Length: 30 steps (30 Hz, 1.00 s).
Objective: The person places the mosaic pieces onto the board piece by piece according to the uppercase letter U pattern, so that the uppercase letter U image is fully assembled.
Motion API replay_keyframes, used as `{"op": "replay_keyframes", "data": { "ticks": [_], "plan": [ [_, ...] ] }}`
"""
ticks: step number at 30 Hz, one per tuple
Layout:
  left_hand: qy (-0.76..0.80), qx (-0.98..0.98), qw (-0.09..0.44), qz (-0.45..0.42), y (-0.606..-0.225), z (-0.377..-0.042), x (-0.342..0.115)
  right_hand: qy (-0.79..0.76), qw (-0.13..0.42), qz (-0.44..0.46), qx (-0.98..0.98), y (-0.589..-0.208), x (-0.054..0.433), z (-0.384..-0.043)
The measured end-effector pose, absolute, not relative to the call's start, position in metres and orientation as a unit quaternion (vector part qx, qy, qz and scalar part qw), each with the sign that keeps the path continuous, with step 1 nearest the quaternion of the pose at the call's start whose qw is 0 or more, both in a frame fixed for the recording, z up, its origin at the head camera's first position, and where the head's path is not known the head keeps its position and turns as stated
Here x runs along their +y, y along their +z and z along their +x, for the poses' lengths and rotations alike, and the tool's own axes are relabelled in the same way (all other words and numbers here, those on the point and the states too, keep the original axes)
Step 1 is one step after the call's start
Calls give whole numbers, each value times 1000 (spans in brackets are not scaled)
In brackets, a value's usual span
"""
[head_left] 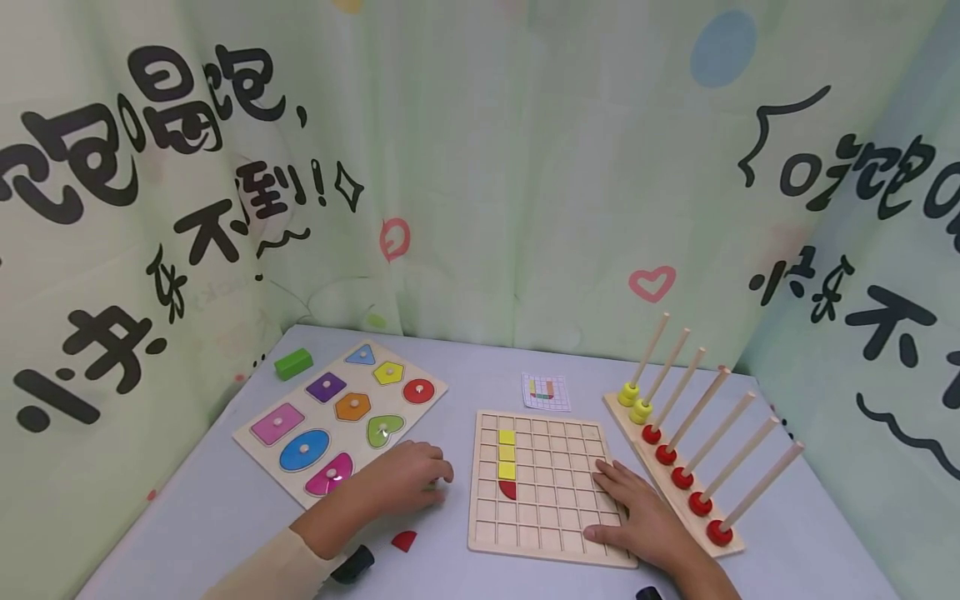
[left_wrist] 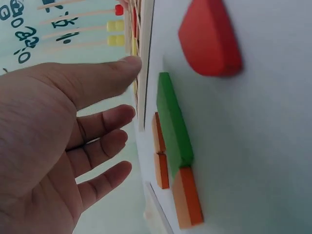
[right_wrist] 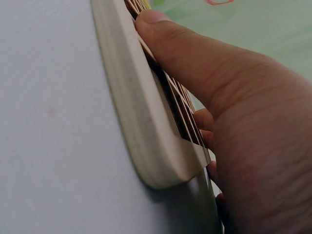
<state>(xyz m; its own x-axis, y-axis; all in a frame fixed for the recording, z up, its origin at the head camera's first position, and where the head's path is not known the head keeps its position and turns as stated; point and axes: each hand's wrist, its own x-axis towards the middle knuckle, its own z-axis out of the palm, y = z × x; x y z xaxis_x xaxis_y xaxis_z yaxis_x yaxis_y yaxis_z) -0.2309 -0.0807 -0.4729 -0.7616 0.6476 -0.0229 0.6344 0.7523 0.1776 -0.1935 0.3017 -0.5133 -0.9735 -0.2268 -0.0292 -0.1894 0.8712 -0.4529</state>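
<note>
My left hand (head_left: pixel 401 482) hovers above the table, left of the wooden grid board (head_left: pixel 551 533), with loosely bent fingers and nothing in them. Below it in the left wrist view lie a long green block (left_wrist: pixel 173 124) and several small orange blocks (left_wrist: pixel 187 197). A red quarter-round piece (head_left: pixel 404 541) lies nearer the front. My right hand (head_left: pixel 637 512) rests on the board's right edge, fingers spread, the thumb (right_wrist: pixel 180 53) on the grid near the front corner. Three yellow squares (head_left: pixel 507 454) stand in one column of the grid, with a red quarter-round piece (head_left: pixel 508 489) directly below them.
At the left lies a shape puzzle board (head_left: pixel 296 412) with knobbed pieces, a green block (head_left: pixel 293 364) behind it. A pattern card (head_left: pixel 546 392) lies beyond the grid board. On the right stands a peg rack (head_left: pixel 630 433) with tall wooden pegs and red and yellow rings.
</note>
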Motion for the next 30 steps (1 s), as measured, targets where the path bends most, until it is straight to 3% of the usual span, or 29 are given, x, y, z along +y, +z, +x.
{"op": "replay_keyframes", "data": {
  "ticks": [18,30],
  "plan": [
    [132,944,81,290,-481,-219,-116,-237,43,-113,964,-516,302,-194],
    [139,941,84,296,-480,-216,-114,-224,40,-108,968,-515,302,-194]
  ]
}}
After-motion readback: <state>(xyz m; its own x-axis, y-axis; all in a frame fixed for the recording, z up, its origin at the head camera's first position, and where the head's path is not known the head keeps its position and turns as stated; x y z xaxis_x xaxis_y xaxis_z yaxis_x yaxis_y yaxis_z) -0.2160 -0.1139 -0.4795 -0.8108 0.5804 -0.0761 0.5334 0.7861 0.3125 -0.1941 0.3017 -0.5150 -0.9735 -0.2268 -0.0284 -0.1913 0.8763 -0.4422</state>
